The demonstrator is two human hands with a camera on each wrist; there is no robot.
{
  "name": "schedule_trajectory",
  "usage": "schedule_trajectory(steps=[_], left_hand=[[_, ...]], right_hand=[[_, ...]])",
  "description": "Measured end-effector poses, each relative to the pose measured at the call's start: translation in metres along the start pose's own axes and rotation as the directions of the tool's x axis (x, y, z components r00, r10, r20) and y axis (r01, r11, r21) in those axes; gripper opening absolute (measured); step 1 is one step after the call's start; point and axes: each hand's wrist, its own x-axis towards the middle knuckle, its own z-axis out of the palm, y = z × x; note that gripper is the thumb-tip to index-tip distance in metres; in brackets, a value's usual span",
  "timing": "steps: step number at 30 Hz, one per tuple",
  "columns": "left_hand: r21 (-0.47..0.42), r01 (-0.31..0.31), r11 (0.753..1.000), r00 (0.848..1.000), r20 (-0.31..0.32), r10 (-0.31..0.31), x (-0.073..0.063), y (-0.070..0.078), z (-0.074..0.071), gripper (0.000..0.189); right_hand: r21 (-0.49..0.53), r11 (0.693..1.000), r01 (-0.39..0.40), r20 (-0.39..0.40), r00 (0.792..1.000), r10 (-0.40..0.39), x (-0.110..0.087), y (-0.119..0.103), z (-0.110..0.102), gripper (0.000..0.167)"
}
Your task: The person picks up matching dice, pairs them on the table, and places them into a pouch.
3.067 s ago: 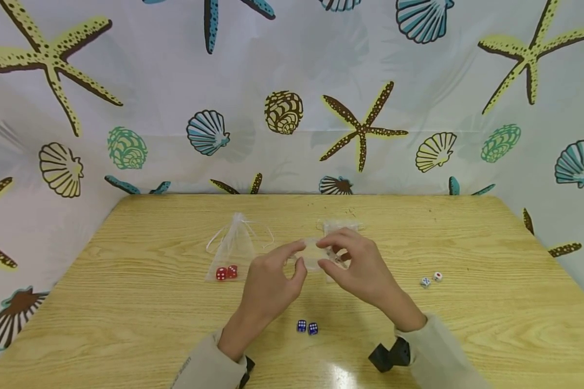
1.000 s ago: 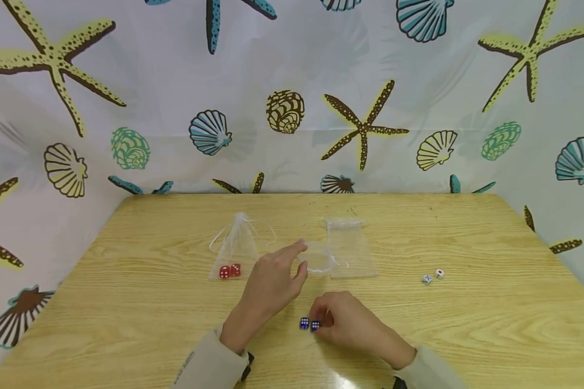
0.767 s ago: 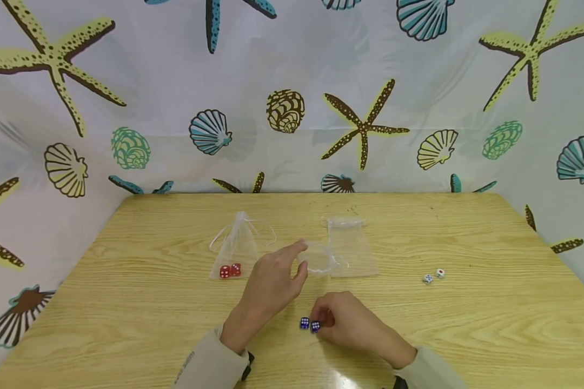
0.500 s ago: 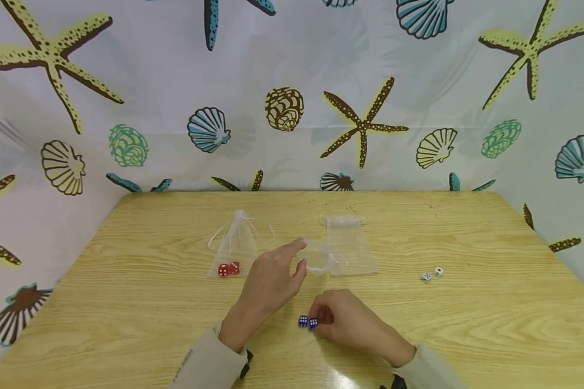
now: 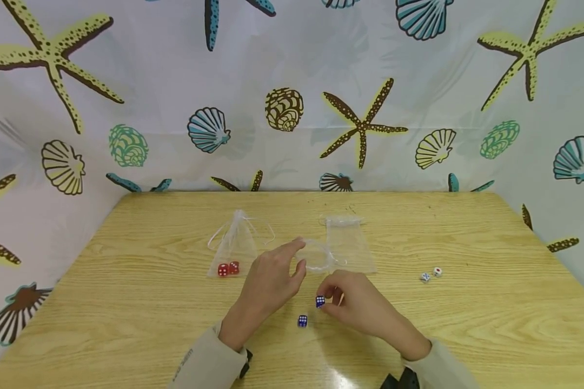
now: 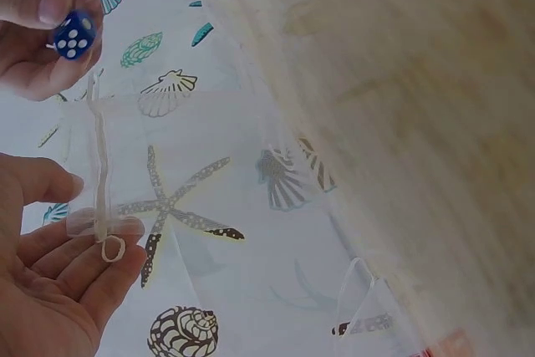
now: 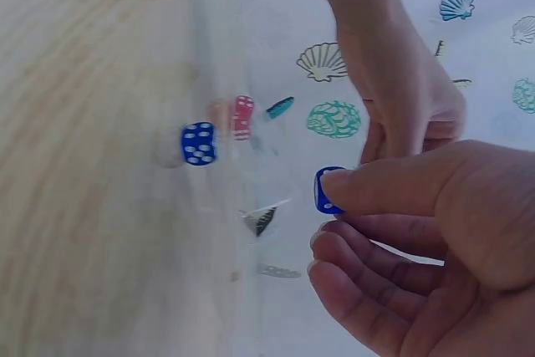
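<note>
Between thumb and fingertips, my right hand (image 5: 357,300) pinches a blue die (image 5: 320,301) with white pips, raised in front of the sheer drawstring bag's mouth. My left hand (image 5: 271,275) holds that white organza bag (image 6: 201,156) by its top edge, the thumb and fingers spread at the mouth. In the left wrist view, the bag's cord and a small loop (image 6: 113,248) lie against the left fingers. A second blue die (image 5: 303,321) rests on the table below the hands. In the right wrist view, my right thumb partly covers the held die.
To the left lies a cinched organza bag (image 5: 238,237) with two red dice (image 5: 228,268) inside. A flat organza bag (image 5: 352,251) lies behind my right hand. Two white dice (image 5: 431,274) sit farther right on the wooden table (image 5: 467,335). A shell-print cloth (image 5: 292,65) stands behind.
My right hand came down from the bag to the two blue dice, pinched the right one and lifted it up toward the bag. My left hand stays in place.
</note>
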Motion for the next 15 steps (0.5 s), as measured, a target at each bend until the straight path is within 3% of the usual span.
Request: schedule_trajectory(steps=[8, 15], left_hand=[[0.005, -0.006, 1.000, 1.000, 0.002, 0.006, 0.000, 0.000, -0.001, 0.030], [0.002, 0.007, 1.000, 1.000, 0.016, -0.007, -0.001, 0.001, -0.002, 0.030]], right_hand=[[-0.036, 0.999, 0.010, -0.155, 0.988, -0.015, 0.002, -0.006, -0.018, 0.011], [-0.074, 0.997, -0.023, -0.294, 0.956, 0.000, 0.011, -0.009, -0.026, 0.013]])
